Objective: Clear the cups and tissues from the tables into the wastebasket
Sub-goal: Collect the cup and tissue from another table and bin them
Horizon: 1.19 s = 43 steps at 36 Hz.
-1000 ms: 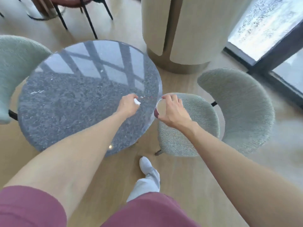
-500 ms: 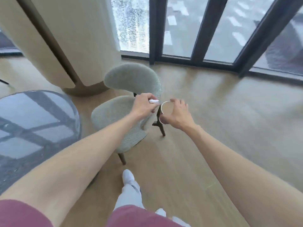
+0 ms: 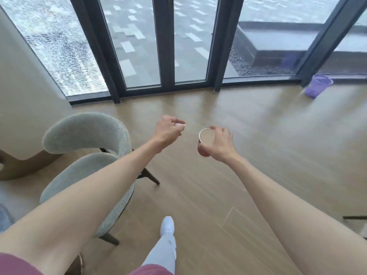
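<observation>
My right hand point(image 3: 218, 144) grips a dark red paper cup point(image 3: 204, 140) with a white inside, held upright over the wooden floor. My left hand point(image 3: 167, 132) is closed on a small white tissue point(image 3: 179, 125), only a tip of which shows between thumb and fingers. The two hands are held out in front of me, a short gap apart. A purple wastebasket point(image 3: 317, 85) stands on the floor at the far right, by the window frame. The table is out of view.
A grey upholstered chair point(image 3: 87, 155) with dark legs stands at my left. A cream pillar point(image 3: 23, 108) rises behind it. Tall dark-framed windows point(image 3: 164, 46) close off the far side. Wooden floor point(image 3: 258, 155) stretches toward the wastebasket. My white shoe point(image 3: 167, 228) is below.
I have turned right, away from the round table, which has left the view. Both hands still carry the tissue and the cup. The purple wastebasket has come into view at far right.
</observation>
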### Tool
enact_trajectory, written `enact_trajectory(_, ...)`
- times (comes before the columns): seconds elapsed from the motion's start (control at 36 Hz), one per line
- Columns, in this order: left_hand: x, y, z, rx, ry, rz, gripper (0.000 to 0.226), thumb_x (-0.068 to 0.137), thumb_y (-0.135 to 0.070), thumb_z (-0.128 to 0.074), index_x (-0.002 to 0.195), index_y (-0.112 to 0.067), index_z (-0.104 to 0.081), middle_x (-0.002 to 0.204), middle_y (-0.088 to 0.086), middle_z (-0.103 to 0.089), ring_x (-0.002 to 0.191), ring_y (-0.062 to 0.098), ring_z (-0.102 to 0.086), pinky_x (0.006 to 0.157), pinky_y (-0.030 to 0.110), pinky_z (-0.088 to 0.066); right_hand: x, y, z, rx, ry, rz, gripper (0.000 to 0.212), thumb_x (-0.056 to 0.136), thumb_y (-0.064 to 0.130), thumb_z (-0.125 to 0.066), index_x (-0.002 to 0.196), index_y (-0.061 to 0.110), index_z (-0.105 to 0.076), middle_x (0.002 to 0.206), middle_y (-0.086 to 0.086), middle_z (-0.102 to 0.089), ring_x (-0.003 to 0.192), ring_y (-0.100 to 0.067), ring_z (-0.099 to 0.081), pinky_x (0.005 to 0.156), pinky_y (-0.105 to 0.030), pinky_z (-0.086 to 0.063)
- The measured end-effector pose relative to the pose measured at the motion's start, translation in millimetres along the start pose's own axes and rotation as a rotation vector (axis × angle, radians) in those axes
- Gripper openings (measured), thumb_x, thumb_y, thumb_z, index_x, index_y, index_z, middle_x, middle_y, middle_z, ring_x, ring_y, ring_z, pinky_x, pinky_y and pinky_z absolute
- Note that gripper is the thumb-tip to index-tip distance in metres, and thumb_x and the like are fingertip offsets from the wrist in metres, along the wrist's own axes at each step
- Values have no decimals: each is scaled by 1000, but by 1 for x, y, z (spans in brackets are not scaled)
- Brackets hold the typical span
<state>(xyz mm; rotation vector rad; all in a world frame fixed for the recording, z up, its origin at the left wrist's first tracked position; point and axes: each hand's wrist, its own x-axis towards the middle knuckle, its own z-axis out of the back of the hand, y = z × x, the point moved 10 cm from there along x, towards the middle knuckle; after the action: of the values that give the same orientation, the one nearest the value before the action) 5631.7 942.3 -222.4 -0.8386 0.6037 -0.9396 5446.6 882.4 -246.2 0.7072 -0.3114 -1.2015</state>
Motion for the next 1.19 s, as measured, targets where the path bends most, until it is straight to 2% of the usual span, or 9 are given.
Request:
enact_trajectory(0.08,34,-10,-17,-66,16,-25,25,90,-19,-59,107,-12,-75,108,11,-67,74,16,-70,49,2,-41,28,-13,19,-6,-60,-45,79,72,24,-71,143,17,-37,138,-6,-39,134,-25,-28,89,-25,-28)
enact_trajectory(0.22,94,-27,-45,-189,105,-44,21,89,-17,-64,106,-8,-74,73,-2,-65,75,22,-74,52,6,-42,81,-29,45,-1,-136,-117,79,71,26,-73,141,14,-38,136,-6,-40,133,-25,-30,98,-29,-34)
enact_trajectory(0.44,185,-69,-81,-280,256,-85,24,84,-8,-75,103,4,-68,79,13,-63,55,18,-64,59,28,-61,153,-53,89,-12,-214,-220,77,72,31,-72,140,18,-38,137,-1,-39,134,-22,-32,86,-29,-32)
enact_trajectory(0.69,243,-133,-179,-246,419,-114,19,82,-8,-74,100,-7,-73,71,-4,-69,55,7,-64,53,10,-45,192,-114,159,39,-325,-309,76,72,31,-73,139,16,-40,137,-4,-40,135,-22,-30,92,-26,-31)
enact_trajectory(0.78,255,-155,-228,-239,492,-100,20,80,-18,-77,98,-10,-75,74,2,-69,64,14,-69,75,31,-56,203,-149,186,62,-366,-351,75,72,33,-73,138,17,-40,136,-4,-40,135,-22,-30,98,-30,-34)
enact_trajectory(0.86,263,-178,-278,-231,568,-91,23,76,-25,-78,95,-12,-77,83,9,-73,70,17,-73,95,45,-55,213,-186,211,82,-388,-382,74,72,31,-73,137,19,-40,137,-3,-39,135,-21,-30,93,-26,-32)
enact_trajectory(1.0,283,-235,-361,-187,616,-125,22,79,-25,-75,97,-13,-77,93,11,-76,74,17,-73,97,42,-53,243,-256,266,119,-432,-390,75,71,30,-73,138,18,-40,135,-5,-38,134,-24,-30,92,-23,-28)
enact_trajectory(1.08,294,-280,-405,-186,611,-162,21,83,-25,-76,101,-14,-75,83,8,-70,71,15,-70,79,27,-54,261,-290,307,144,-456,-381,78,73,35,-74,139,16,-39,136,-7,-37,134,-25,-31,101,-27,-31)
enact_trajectory(1.19,306,-346,-461,-137,600,-251,22,85,-23,-74,105,-13,-73,76,5,-63,60,4,-59,43,8,-36,280,-330,366,156,-464,-362,79,73,35,-75,141,16,-40,137,-6,-38,134,-24,-31,99,-25,-30)
